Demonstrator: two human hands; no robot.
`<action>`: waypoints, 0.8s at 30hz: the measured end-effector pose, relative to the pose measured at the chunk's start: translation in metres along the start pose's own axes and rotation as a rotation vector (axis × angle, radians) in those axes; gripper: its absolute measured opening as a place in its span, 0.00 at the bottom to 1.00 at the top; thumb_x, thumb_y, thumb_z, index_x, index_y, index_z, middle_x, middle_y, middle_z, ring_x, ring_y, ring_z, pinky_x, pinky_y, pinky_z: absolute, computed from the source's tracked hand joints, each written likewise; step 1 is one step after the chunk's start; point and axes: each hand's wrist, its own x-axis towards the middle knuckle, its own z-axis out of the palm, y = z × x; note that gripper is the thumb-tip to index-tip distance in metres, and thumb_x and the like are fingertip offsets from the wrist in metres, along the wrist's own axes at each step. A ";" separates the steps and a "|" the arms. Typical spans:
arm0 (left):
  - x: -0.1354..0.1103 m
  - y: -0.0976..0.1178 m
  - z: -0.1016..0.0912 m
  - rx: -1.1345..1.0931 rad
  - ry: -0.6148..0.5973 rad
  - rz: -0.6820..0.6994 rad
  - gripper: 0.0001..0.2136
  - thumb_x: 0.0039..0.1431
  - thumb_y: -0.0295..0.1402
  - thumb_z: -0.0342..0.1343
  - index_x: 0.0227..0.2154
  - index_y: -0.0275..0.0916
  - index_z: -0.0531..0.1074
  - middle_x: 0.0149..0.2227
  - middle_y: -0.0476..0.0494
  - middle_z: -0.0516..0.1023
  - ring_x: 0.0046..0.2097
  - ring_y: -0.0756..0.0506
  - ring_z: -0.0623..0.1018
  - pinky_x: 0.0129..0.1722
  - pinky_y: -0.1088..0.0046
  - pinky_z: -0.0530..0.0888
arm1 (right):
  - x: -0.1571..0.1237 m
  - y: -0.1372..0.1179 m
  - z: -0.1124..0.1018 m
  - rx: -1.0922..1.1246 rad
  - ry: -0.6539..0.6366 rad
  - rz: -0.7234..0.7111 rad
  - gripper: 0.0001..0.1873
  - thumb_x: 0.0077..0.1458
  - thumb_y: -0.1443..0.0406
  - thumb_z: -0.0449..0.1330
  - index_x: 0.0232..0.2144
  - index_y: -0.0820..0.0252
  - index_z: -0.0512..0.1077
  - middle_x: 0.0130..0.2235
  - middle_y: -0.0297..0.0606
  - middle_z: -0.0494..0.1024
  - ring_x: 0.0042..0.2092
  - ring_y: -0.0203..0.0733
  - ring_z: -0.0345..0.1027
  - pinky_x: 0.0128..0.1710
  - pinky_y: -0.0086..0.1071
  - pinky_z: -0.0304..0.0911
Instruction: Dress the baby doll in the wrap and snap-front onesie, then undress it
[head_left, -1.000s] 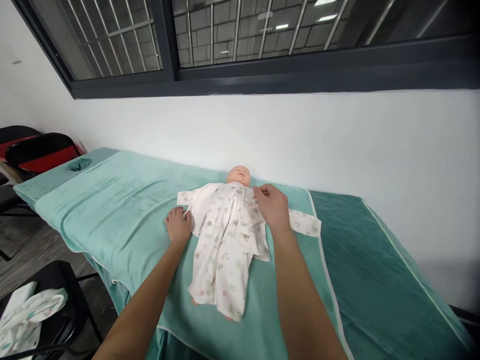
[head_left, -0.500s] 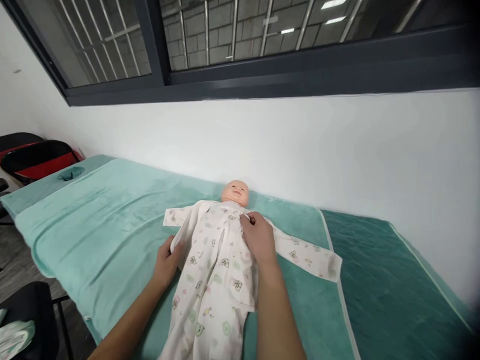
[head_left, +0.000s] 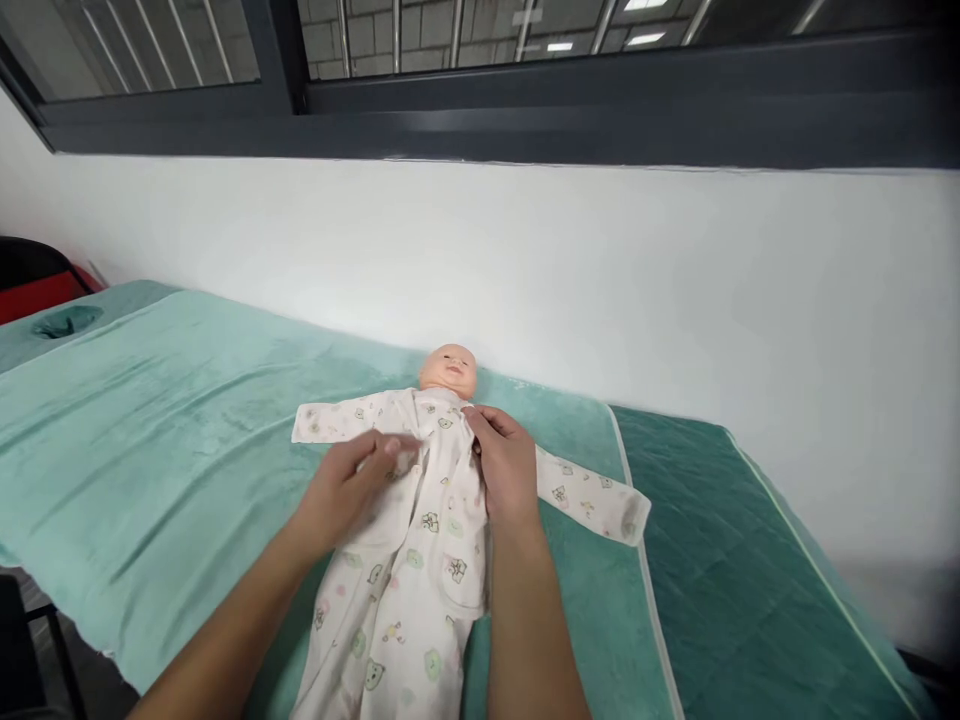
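Green towelling (head_left: 225, 400) lies beneath the baby doll (head_left: 450, 368) in its printed shirt (head_left: 450, 520). Right hand (head_left: 510, 468) pinches the shirt's chest; left hand (head_left: 339, 500) blurs, grip unclear. Gentle, even tension should limit bunching.

- A long bed (head_left: 127, 298) in green covers carries everything, with a round hole (head_left: 67, 321) near its far left end.
- A dark green quilted cover (head_left: 720, 570) shows on its right part.
- A paler green cloth (head_left: 187, 410) with light edging lies across the middle, lightly wrinkled.
- On this cloth, a doll (head_left: 448, 368) lies face up in printed white clothes (head_left: 405, 625), both sleeves spread out sideways.
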 end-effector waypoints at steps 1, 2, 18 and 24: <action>0.014 -0.006 0.001 0.027 0.093 -0.015 0.16 0.68 0.43 0.46 0.38 0.43 0.76 0.49 0.45 0.81 0.49 0.42 0.78 0.52 0.63 0.72 | 0.000 0.000 0.001 0.007 0.000 -0.005 0.15 0.48 0.54 0.67 0.31 0.59 0.80 0.29 0.32 0.74 0.31 0.36 0.61 0.32 0.30 0.57; 0.029 -0.013 0.003 0.073 0.187 -0.021 0.14 0.67 0.43 0.47 0.39 0.42 0.76 0.49 0.44 0.80 0.49 0.42 0.77 0.51 0.64 0.72 | 0.000 0.001 0.001 0.014 -0.002 -0.008 0.15 0.48 0.53 0.67 0.32 0.58 0.80 0.30 0.32 0.75 0.32 0.37 0.62 0.33 0.31 0.58; 0.109 0.006 0.018 -0.063 0.041 -0.090 0.11 0.58 0.40 0.56 0.38 0.40 0.77 0.40 0.44 0.81 0.38 0.46 0.77 0.35 0.71 0.72 | 0.004 0.009 0.003 0.010 0.014 -0.001 0.15 0.50 0.53 0.67 0.35 0.56 0.81 0.40 0.36 0.82 0.45 0.47 0.73 0.46 0.37 0.64; 0.114 -0.002 0.024 0.234 -0.088 0.026 0.09 0.58 0.36 0.53 0.27 0.39 0.73 0.36 0.44 0.79 0.38 0.44 0.76 0.41 0.67 0.70 | 0.006 0.010 0.002 0.013 0.018 0.001 0.15 0.50 0.53 0.67 0.37 0.54 0.82 0.42 0.36 0.83 0.47 0.49 0.73 0.48 0.39 0.65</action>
